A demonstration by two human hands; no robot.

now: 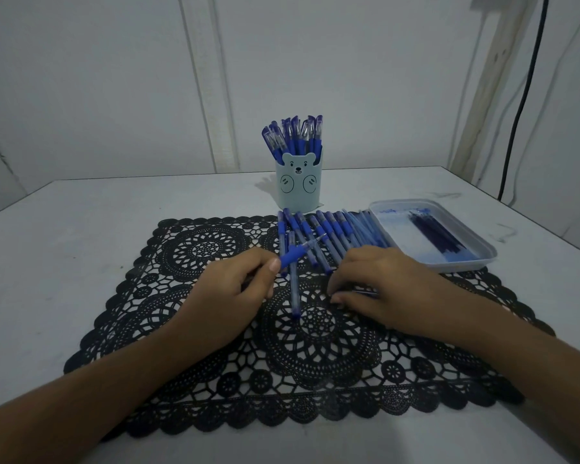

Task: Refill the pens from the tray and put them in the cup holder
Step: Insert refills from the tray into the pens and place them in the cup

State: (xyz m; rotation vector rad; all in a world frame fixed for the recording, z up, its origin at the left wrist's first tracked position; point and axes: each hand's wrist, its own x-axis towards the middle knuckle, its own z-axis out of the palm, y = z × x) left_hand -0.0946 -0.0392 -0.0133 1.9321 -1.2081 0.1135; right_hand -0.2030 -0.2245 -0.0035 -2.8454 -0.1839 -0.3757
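My left hand (240, 283) grips a blue pen (298, 254) by its rubber grip, tip pointing up and right. My right hand (372, 279) rests palm down on the lace mat, fingers curled over a thin blue piece (365, 292) that is mostly hidden. A row of several blue pens (329, 232) lies on the mat behind both hands, and one pen barrel (294, 289) lies between them. The pale bear-faced cup holder (298, 185) stands behind, holding several capped blue pens (293, 135). The white tray (482, 249) at right holds dark refills (437, 234).
A black lace mat (282, 346) covers the middle of the white table (64, 246). A white wall stands close behind the table. A black cable (519, 105) hangs at the far right, past the table's corner.
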